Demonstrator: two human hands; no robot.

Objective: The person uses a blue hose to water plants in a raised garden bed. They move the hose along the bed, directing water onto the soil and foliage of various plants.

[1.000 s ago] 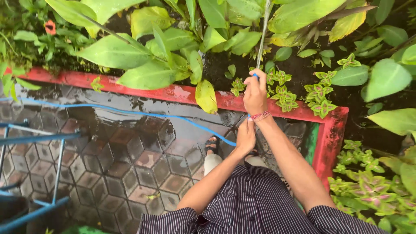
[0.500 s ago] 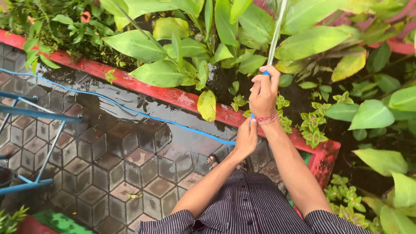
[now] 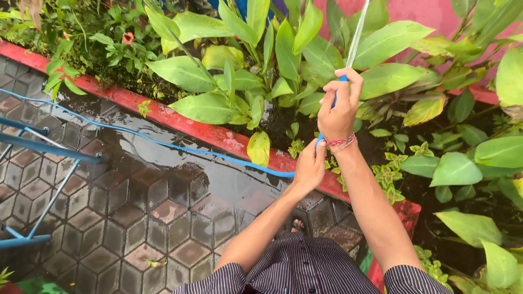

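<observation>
Head view showed the right hand (image 3: 339,108) above the red curb (image 3: 207,133), fingers closed around the end of the blue hose (image 3: 163,145), a water jet (image 3: 357,32) leaving it over the broad green leaves (image 3: 207,106). Left hand (image 3: 309,166) gripped the hose just below, apparently pinching it. Hose trailed along the curb over wet paving (image 3: 136,207).

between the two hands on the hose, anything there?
Head view: only a short stretch of blue hose and the red braided wristband lie between the right hand, gripping the nozzle end, and the left hand holding the hose lower.
</observation>
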